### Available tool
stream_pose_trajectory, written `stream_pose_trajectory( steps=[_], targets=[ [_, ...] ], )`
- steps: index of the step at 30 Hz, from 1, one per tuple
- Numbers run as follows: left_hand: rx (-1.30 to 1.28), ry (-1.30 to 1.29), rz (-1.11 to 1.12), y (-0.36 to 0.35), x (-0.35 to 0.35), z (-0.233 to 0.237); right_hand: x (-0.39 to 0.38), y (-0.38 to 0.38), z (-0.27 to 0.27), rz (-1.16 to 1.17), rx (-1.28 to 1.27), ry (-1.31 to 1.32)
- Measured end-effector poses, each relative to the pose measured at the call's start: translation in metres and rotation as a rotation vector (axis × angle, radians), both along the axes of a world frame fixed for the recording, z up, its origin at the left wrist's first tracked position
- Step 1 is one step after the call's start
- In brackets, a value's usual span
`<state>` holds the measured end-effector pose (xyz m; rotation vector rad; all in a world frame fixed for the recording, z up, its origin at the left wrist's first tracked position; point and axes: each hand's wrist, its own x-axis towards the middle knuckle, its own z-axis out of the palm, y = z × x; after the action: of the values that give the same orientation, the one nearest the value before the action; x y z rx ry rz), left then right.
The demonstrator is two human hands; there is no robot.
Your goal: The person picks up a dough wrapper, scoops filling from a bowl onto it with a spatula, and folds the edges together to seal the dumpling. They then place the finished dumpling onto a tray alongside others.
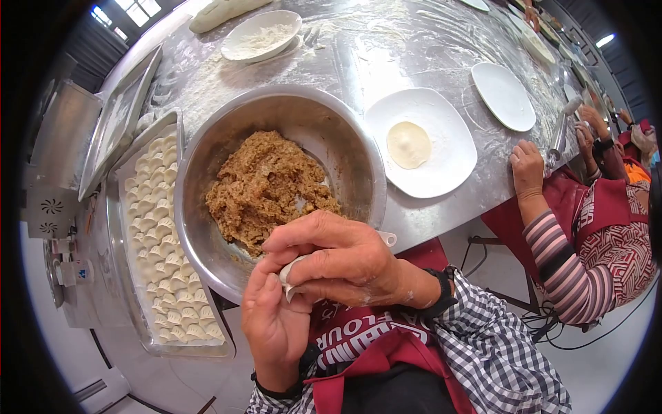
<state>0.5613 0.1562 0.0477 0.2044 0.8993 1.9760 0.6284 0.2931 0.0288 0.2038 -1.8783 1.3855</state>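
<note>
Both of my hands meet over the near rim of a large steel bowl (pixel 345 124) and pinch one small dumpling (pixel 289 277) between them. My left hand (pixel 276 310) holds it from the left and below. From the right, my right hand (pixel 341 259) covers much of it with curled fingers. Brown minced filling (pixel 265 183) lies in the bowl. Right of the bowl, a white square plate (pixel 452 155) carries one round dough wrapper (pixel 409 145). Rows of folded dumplings (pixel 165 241) fill a tray (pixel 134 321) at the left.
A white dish of flour (pixel 262 36) and a dough roll (pixel 224 14) are at the back. An oval white plate (pixel 503 96) stands right of centre on the floury steel table (pixel 331 34). At the right edge, a co-worker's hand (pixel 528 165) rests near a metal utensil (pixel 560 138).
</note>
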Motion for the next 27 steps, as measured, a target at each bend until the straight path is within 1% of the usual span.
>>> stream_pose_trajectory(
  steps=[2,7,9,11,14,16,22,24,27],
  targets=[
    [0.006,0.009,-0.028,-0.0014,-0.0007,-0.0027,-0.0006,0.0011,-0.0007,0.007,0.013,0.000],
    [0.007,-0.029,0.007,-0.0005,0.0006,-0.0008,-0.0004,0.0002,0.0008,0.021,0.027,-0.017],
    [0.012,-0.033,0.017,0.0003,0.0009,0.0012,-0.0029,-0.0037,0.0006,-0.043,-0.017,0.015],
    [0.012,-0.038,0.029,0.0021,0.0017,0.0025,-0.0014,-0.0025,0.0017,-0.041,-0.024,0.010],
    [0.049,-0.035,-0.014,0.0013,-0.0003,-0.0001,-0.0024,-0.0016,-0.0012,-0.035,-0.007,0.014],
    [-0.004,-0.058,0.008,0.0015,0.0008,-0.0006,-0.0027,0.0000,-0.0023,-0.031,0.013,0.021],
    [-0.002,-0.052,0.020,-0.0002,0.0007,-0.0010,-0.0034,-0.0010,-0.0026,-0.001,0.010,0.024],
    [-0.009,-0.055,0.023,0.0025,0.0025,0.0023,-0.0015,-0.0015,-0.0006,-0.006,-0.035,0.009],
    [-0.008,-0.061,0.024,0.0010,0.0012,0.0007,-0.0023,-0.0026,0.0001,-0.004,-0.039,0.004]
  ],
)
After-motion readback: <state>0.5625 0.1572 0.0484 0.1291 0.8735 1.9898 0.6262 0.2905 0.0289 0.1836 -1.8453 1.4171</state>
